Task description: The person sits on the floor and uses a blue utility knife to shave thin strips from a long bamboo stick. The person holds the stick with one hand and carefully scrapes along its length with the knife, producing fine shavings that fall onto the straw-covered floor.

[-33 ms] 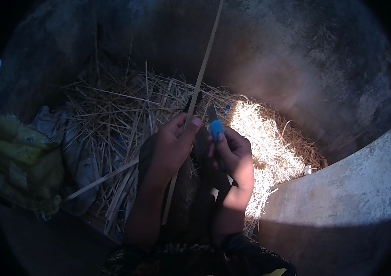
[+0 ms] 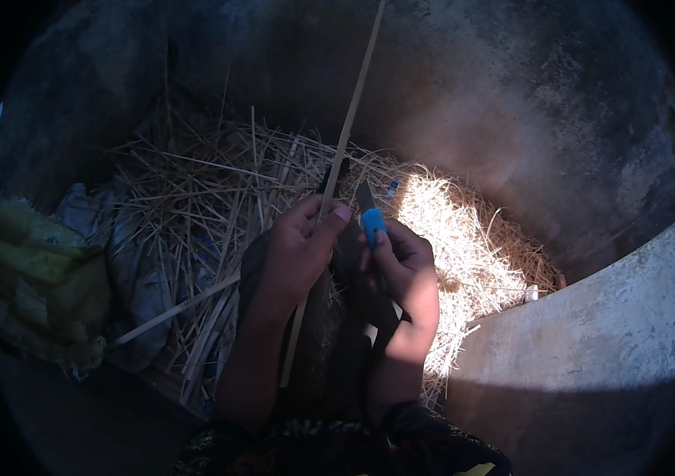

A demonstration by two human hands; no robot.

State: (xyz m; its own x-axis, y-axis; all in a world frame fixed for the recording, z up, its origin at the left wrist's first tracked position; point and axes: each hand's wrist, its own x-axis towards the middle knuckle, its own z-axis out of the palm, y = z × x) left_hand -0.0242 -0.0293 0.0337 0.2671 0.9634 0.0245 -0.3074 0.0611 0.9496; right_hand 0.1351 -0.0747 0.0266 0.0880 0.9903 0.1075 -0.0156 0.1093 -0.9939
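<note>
My left hand is closed around a long, thin strip of pale wood or bamboo. The strip runs upright past the top edge, and its lower end shows below the wrist. Beside it, my right hand grips a knife with a blue handle. Its short dark blade points up and slightly left, apart from the strip. A black object shows partly behind the strip; its kind is unclear.
A heap of pale shavings and thin strips lies beyond my hands, sunlit at right. A yellowish sack sits at left. The grey wall curves behind, and a low grey slab stands at right.
</note>
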